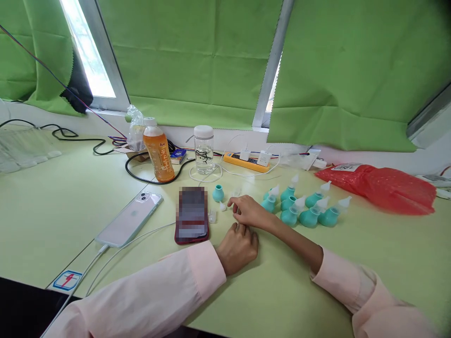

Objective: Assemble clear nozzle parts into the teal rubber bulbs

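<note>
My left hand (238, 249) rests on the table as a curled fist, and whatever is inside it is hidden. Just beyond, my right hand (249, 211) has bent fingers with a gap between thumb and forefinger, close against the left knuckles. Near its fingertips lie a small white nozzle tip (222, 206) and a clear plastic piece (212, 216). A teal squeeze bulb (218, 193) without a nozzle stands behind them. To the right is a group of several teal bulb aspirators (310, 217), most with translucent pointed nozzles; at least one bulb (288, 203) has none.
A phone in a red case (192, 216) and a pale phone (130, 219) on a cable lie left. Behind stand an orange drink bottle (159, 155), a clear jar (204, 152) and an orange power strip (245, 162). A red plastic bag (380, 187) lies far right.
</note>
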A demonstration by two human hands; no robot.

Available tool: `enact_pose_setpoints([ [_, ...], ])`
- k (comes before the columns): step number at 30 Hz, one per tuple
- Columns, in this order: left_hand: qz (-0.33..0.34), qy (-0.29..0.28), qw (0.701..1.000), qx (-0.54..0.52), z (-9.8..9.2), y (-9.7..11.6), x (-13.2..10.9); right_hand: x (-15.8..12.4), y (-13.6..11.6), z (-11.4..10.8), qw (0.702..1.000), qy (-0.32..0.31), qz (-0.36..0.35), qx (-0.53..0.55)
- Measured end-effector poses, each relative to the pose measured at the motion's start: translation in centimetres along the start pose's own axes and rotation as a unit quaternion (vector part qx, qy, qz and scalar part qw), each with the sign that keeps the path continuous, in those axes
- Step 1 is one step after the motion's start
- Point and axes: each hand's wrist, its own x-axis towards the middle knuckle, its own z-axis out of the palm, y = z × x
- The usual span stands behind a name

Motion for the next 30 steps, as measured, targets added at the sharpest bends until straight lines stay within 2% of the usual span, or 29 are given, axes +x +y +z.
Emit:
enact_pose_setpoints([
  [4,0.000,-0.003,1.000,-0.016,-0.1,0.0,0.0,-0.4,0.4,-0.2,1.000,-0.006,-0.008,-0.005],
  [8,0.006,0.015,1.000,-0.020,0.0,0.1,0.0,-0.3,0.0,-0.4,0.999,0.015,-0.027,-0.016],
  [11,0.029,0.038,0.999,-0.018,0.1,0.3,0.0,0.0,-1.0,-0.7,0.997,0.025,-0.070,-0.015],
  [16,0.060,0.071,0.996,-0.008,0.7,0.5,-0.2,1.0,-2.9,-0.4,0.988,0.005,-0.151,-0.019],
  [23,0.062,0.093,0.993,-0.029,1.2,0.5,-0.2,1.4,-2.8,0.5,0.987,-0.015,-0.152,-0.040],
  [25,0.060,0.118,0.990,-0.038,1.2,0.5,-0.2,0.9,-2.3,0.4,0.989,-0.016,-0.144,-0.035],
  [30,0.047,0.235,0.968,-0.078,-0.1,0.4,-0.7,-1.6,-1.0,-0.6,0.991,-0.005,-0.130,0.020],
])
